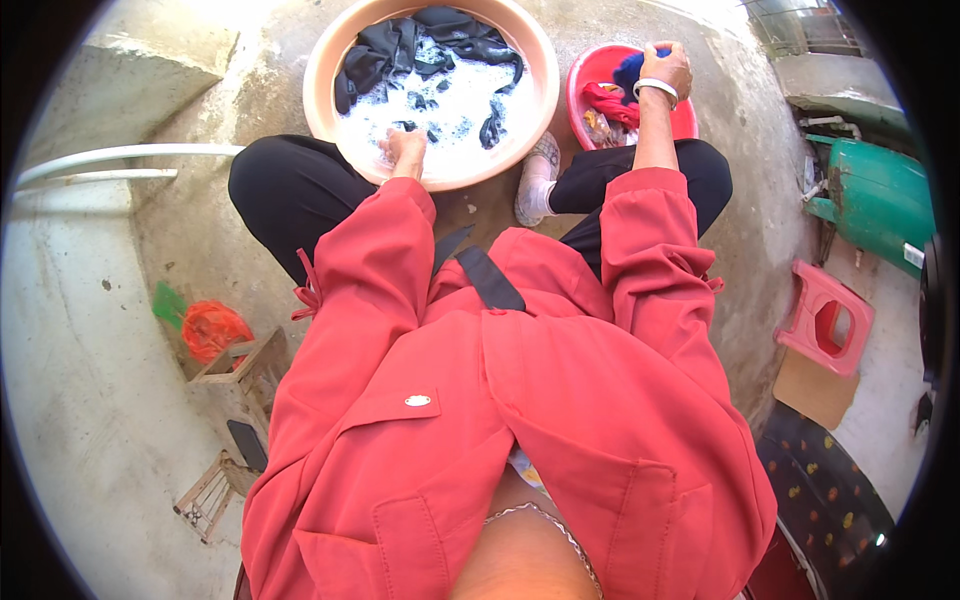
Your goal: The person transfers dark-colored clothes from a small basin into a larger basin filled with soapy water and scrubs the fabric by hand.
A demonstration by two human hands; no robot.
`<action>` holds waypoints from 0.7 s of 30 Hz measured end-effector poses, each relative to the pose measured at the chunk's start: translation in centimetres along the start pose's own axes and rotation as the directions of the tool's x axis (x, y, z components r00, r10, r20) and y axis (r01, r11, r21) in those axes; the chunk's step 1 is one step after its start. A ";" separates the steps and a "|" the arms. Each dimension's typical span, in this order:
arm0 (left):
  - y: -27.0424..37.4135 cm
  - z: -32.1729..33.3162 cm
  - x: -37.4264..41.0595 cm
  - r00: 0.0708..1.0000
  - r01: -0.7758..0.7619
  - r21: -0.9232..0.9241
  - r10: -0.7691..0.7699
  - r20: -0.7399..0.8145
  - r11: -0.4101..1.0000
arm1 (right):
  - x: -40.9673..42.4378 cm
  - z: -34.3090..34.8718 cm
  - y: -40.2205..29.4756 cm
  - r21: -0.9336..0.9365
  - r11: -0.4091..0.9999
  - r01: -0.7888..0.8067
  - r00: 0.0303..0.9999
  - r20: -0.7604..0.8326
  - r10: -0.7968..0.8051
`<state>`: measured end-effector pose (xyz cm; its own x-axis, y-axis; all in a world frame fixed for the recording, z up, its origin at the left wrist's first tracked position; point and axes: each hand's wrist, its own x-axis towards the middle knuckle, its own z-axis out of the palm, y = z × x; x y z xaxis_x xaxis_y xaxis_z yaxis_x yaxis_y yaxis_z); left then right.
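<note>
A large light-orange plastic basin (319, 82) stands on the floor before me, with dark wet cloth (465, 34) in sudsy water. My left hand (405, 146) is in the suds at the basin's near side; its fingertips are partly hidden, and whether they hold anything cannot be told. My right hand (670, 66), with a pale bracelet at the wrist, grips a dark blue brush-like or cloth item (628, 75) over a smaller red plastic basin (576, 97). Inside that basin lie a red cloth (613, 105) and some clear plastic packaging (600, 131).
White pipes (150, 150) run along the left wall. An orange-red plastic bag (214, 330) lies by a wooden frame (240, 360) at lower left. On the right are a green tank-like container (874, 199) and a pink plastic stool (806, 307).
</note>
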<state>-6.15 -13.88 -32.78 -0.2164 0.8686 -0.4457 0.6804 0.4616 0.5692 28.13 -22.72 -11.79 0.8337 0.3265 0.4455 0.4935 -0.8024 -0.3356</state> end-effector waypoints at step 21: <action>-0.5 -2.3 -0.6 0.863 -0.466 0.389 0.311 0.398 0.795 | -23.0 15.8 -4.2 0.091 0.649 0.755 0.310 0.823 -0.476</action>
<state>-7.96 -14.26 -31.20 0.3032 0.8215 -0.4830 0.9142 -0.1076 0.3908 10.80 -18.98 -33.69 0.2274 0.8945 -0.3849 0.9725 -0.2290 0.0424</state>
